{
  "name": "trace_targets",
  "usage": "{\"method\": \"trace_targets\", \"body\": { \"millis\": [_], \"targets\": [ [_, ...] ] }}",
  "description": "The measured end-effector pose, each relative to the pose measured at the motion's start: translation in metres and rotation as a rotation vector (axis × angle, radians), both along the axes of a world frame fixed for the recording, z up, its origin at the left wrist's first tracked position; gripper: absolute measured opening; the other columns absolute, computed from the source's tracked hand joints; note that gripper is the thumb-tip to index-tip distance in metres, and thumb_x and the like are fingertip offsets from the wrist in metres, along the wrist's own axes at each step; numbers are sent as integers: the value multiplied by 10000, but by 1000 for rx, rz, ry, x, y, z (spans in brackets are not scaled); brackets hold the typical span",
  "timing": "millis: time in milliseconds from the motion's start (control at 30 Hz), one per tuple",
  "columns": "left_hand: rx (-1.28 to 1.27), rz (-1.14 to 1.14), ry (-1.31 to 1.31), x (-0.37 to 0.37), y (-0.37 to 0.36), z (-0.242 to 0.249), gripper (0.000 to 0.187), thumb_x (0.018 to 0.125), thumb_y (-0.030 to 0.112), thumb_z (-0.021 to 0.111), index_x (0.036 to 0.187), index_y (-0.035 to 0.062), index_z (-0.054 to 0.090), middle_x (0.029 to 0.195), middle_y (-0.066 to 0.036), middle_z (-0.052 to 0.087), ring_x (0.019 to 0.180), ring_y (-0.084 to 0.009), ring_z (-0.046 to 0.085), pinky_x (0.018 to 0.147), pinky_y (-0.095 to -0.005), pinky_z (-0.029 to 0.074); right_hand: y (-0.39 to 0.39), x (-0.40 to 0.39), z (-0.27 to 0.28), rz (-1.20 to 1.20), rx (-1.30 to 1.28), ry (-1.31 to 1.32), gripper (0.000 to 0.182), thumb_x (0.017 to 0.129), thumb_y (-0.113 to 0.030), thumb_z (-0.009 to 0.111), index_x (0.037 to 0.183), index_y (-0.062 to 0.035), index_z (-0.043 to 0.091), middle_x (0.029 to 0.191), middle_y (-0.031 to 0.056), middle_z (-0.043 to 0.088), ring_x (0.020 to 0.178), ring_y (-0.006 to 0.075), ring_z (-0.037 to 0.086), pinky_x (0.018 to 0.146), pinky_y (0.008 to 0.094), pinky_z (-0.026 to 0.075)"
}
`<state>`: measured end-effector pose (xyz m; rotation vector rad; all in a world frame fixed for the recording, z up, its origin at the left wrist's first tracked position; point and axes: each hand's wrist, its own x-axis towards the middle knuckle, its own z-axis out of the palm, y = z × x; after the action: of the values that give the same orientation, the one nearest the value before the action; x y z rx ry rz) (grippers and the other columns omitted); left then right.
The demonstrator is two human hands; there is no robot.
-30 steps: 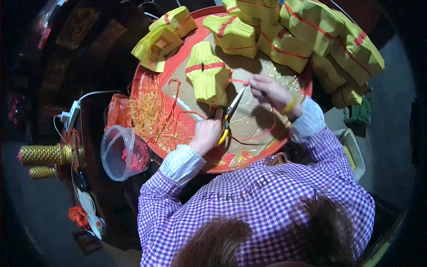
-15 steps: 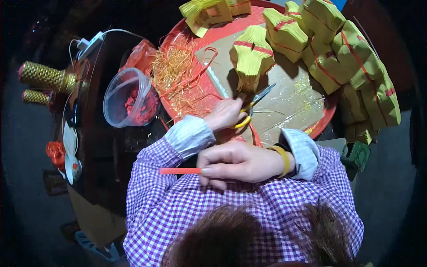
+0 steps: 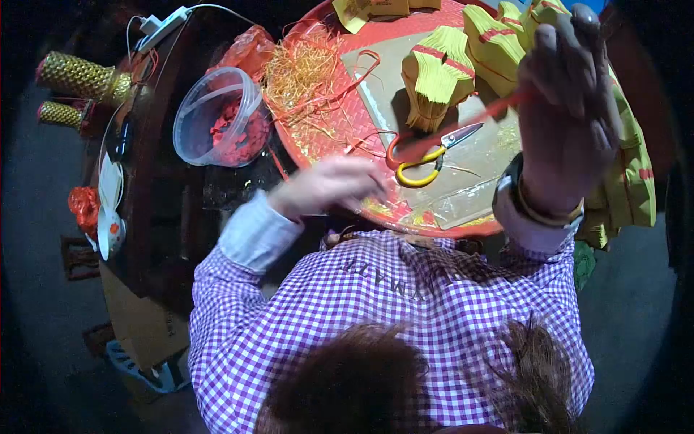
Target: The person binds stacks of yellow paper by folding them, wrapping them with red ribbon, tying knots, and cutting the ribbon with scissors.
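Observation:
My right hand [image 3: 567,123] is raised over the right side of the red round tray [image 3: 311,137], blurred by motion. From its fingers a red strip [image 3: 499,107] trails down to the left, also smeared. Left of the scissors, over the tray's near edge, my left hand [image 3: 332,184] shows outstretched fingers and holds nothing that I can see. The yellow-handled scissors [image 3: 434,155] lie on a cardboard sheet [image 3: 466,188]. Just behind them stands a fanned yellow paper bundle [image 3: 437,76] with a red band.
More yellow paper bundles [image 3: 495,43] crowd the tray's right side, partly behind my right hand. Straw-like strands [image 3: 300,69] lie at the tray's left. A clear plastic tub [image 3: 217,119] with red pieces stands beside it, near gold patterned cylinders [image 3: 83,76].
My right hand has swung up and right from my chest, trailing the red strip. My left hand has let go of the scissors and moved left; they now lie on the cardboard.

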<state>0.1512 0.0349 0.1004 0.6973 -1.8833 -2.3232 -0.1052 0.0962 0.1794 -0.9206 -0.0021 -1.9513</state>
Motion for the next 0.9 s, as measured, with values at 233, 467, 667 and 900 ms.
{"method": "trace_targets", "body": {
  "millis": [233, 467, 667, 900],
  "targets": [
    [-213, 522, 164, 108, -103, 28, 178, 898, 197, 531, 903, 30, 592, 695, -11, 563, 502, -37, 339, 489, -157, 279, -27, -82, -30, -247, 232, 374, 266, 919, -122, 463, 1144, 10, 517, 1012, 87, 551, 840, 147, 496, 751, 234, 389],
    [-436, 850, 72, 72, -167, 66, 200, 888, 219, 534, 874, 35, 613, 538, 45, 436, 460, -46, 342, 433, -171, 255, -47, -16, -90, -275, 487, 1246, 488, 894, -232, 540, 1302, -2, 402, 1139, 91, 550, 981, 135, 511, 829, 262, 409],
    [-1480, 904, -224, 8, -207, 23, 256, 879, 238, 535, 952, 6, 612, 664, -48, 577, 532, -162, 504, 483, -243, 389, -11, 23, -96, 4, 431, 1582, 423, 871, -104, 578, 1264, -23, 447, 1194, 105, 533, 1017, 170, 538, 847, 277, 443],
    [-1764, 486, -525, 8, -152, 17, 199, 854, 183, 507, 867, 0, 581, 832, -164, 602, 718, -307, 587, 634, -380, 477, 11, -61, -70, -201, 740, 1057, 292, 906, -124, 516, 1181, -25, 529, 1081, 64, 593, 904, 126, 552, 799, 225, 422]
  ]
}}
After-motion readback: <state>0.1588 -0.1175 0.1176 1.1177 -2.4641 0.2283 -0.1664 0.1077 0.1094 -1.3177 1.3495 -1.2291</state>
